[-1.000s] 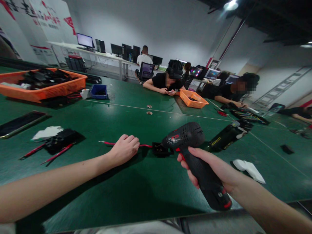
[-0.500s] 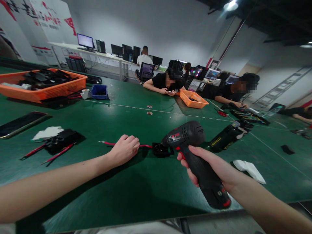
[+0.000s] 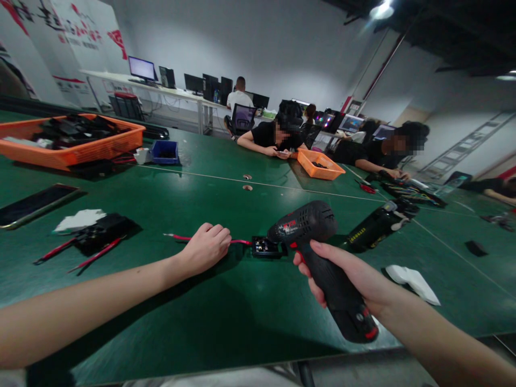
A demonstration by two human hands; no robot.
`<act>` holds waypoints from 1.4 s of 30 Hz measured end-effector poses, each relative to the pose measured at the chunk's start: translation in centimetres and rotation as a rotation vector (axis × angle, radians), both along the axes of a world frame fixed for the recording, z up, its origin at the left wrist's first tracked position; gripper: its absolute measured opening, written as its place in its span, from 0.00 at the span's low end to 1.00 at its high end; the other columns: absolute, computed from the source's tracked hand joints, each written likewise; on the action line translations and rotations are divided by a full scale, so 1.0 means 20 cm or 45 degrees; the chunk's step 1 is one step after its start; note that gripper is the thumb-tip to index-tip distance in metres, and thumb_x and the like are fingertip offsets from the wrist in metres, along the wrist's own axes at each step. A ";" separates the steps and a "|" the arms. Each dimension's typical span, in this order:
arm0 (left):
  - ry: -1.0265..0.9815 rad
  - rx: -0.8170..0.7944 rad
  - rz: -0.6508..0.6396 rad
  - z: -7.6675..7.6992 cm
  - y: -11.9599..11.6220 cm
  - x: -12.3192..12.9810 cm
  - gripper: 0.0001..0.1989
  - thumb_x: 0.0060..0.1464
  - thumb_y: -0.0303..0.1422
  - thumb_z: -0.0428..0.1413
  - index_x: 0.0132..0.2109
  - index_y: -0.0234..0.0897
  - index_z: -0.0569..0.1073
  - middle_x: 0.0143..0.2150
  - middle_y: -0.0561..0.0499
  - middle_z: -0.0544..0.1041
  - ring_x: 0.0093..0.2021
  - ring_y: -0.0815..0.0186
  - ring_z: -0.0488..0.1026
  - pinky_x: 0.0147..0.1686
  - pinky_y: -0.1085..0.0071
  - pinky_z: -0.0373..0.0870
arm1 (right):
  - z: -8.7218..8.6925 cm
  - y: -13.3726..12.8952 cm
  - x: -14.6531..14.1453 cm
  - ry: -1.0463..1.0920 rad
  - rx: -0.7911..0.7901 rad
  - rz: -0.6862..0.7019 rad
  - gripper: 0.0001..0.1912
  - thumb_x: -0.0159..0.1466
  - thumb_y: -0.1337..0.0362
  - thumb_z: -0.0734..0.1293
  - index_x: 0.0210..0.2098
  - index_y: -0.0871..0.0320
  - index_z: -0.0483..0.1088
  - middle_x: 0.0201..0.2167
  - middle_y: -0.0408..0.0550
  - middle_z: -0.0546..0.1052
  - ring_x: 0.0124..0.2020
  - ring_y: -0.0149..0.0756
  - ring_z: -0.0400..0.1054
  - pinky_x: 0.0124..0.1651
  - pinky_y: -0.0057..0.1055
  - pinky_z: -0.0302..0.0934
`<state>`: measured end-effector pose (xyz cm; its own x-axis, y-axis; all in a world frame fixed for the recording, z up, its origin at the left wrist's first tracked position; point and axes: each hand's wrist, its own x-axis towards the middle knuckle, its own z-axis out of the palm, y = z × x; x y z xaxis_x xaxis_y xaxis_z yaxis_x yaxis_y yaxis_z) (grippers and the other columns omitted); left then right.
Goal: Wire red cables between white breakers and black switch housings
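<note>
My right hand [image 3: 318,269] is closed around the handle of a black and red cordless screwdriver [image 3: 304,223]. Its nose points left, over the right end of a small black electrical box [image 3: 266,246] lying on the green table [image 3: 193,328]. Whether the bit touches the box cannot be made out. My left hand [image 3: 208,244] rests with curled fingers on a red cable [image 3: 241,242] that runs into the box's left side. The cable's bare end sticks out left of the hand.
To the left lie a similar black part with red leads [image 3: 102,234] and a phone [image 3: 36,204]. An orange basket [image 3: 108,145] and a blue bin [image 3: 164,152] stand behind. On the right are a dark bottle [image 3: 366,228] and white paper [image 3: 415,282]. Two people sit across the table.
The screwdriver's base has shifted slightly up and left, and the box looks turned a little, showing its metal contacts more clearly. My left hand has stayed put.
</note>
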<state>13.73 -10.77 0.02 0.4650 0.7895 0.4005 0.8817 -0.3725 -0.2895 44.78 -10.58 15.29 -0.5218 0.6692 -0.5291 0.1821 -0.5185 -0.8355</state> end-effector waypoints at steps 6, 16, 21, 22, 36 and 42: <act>0.004 -0.004 0.001 0.00 0.00 0.00 0.07 0.64 0.30 0.50 0.42 0.37 0.74 0.41 0.47 0.75 0.42 0.60 0.70 0.41 0.60 0.59 | 0.00 0.00 0.00 -0.005 0.004 -0.003 0.21 0.65 0.47 0.66 0.37 0.62 0.73 0.28 0.44 0.73 0.19 0.28 0.69 0.21 0.24 0.66; -0.018 -0.003 -0.001 0.00 -0.01 0.00 0.06 0.63 0.29 0.52 0.42 0.36 0.74 0.41 0.47 0.75 0.42 0.60 0.70 0.41 0.61 0.59 | 0.02 -0.01 -0.01 -0.030 0.014 -0.013 0.19 0.64 0.48 0.66 0.36 0.61 0.71 0.28 0.44 0.73 0.18 0.28 0.68 0.20 0.24 0.65; -0.014 -0.003 0.005 0.01 -0.01 0.00 0.07 0.63 0.28 0.51 0.42 0.36 0.75 0.41 0.46 0.75 0.42 0.60 0.70 0.41 0.62 0.59 | 0.06 -0.04 0.00 -0.048 0.064 -0.012 0.18 0.64 0.50 0.66 0.38 0.60 0.72 0.28 0.46 0.74 0.18 0.28 0.67 0.20 0.25 0.64; -0.015 -0.005 0.006 0.01 -0.01 0.00 0.07 0.64 0.28 0.51 0.42 0.36 0.75 0.41 0.46 0.75 0.42 0.60 0.70 0.40 0.62 0.58 | 0.07 -0.05 0.00 -0.060 0.079 -0.013 0.18 0.64 0.50 0.66 0.39 0.60 0.72 0.28 0.46 0.74 0.18 0.29 0.67 0.20 0.25 0.64; 0.034 0.034 -0.016 0.02 -0.01 0.00 0.10 0.65 0.31 0.51 0.43 0.35 0.77 0.44 0.45 0.77 0.44 0.59 0.70 0.41 0.61 0.59 | -0.26 0.44 0.09 -0.869 1.225 -0.213 0.20 0.61 0.49 0.68 0.40 0.61 0.69 0.32 0.52 0.77 0.32 0.43 0.73 0.33 0.32 0.63; 0.009 0.024 -0.010 0.02 0.00 0.00 0.10 0.65 0.30 0.51 0.45 0.36 0.77 0.45 0.46 0.78 0.44 0.60 0.72 0.42 0.62 0.61 | -0.49 0.67 0.19 -1.624 1.405 -0.203 0.20 0.64 0.49 0.65 0.45 0.59 0.67 0.44 0.58 0.77 0.42 0.53 0.75 0.39 0.37 0.62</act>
